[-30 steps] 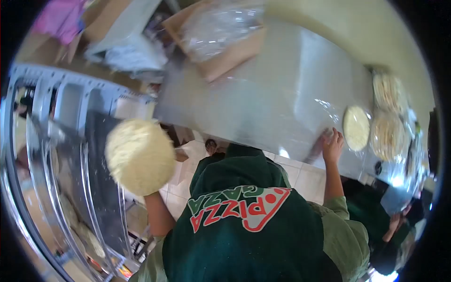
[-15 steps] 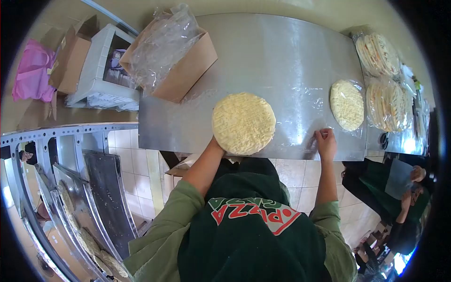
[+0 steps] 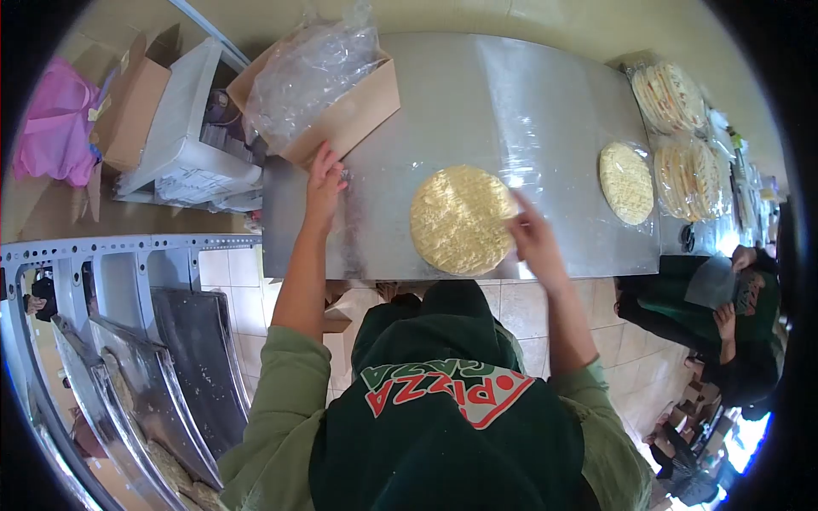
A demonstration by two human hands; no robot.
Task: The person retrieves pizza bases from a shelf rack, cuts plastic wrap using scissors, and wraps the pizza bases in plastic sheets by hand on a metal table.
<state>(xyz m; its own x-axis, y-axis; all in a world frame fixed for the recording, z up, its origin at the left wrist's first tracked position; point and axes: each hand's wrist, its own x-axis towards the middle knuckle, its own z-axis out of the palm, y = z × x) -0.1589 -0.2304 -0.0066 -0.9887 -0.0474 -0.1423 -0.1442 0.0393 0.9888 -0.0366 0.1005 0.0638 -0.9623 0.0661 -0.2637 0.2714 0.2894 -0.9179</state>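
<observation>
A round, pale-yellow topped pizza base (image 3: pixel 460 220) lies on the steel table in front of me, with a faint glint of clear plastic near its upper edge. My right hand (image 3: pixel 534 238) is at the base's right edge, smeared by motion, so what its fingers grip cannot be told. To the left, my left hand (image 3: pixel 323 194) is raised with fingers stretched out and nothing seen in them. Its fingertips are at the lower edge of a cardboard box (image 3: pixel 354 111) of clear plastic bags (image 3: pixel 315 72). A second topped base (image 3: pixel 626 183) sits in clear plastic at the right.
Stacks of bagged pizza bases (image 3: pixel 690 179) stand along the table's right end, with scissors (image 3: pixel 687 234) nearby. A rack with trays (image 3: pixel 200 366) is at the lower left, beside a white crate (image 3: pixel 183 145). Another person (image 3: pixel 724 315) holds a clear sheet at right.
My left hand has let go of the pizza base and moved left to the box. My right hand has moved left to the base, which now lies slightly further right.
</observation>
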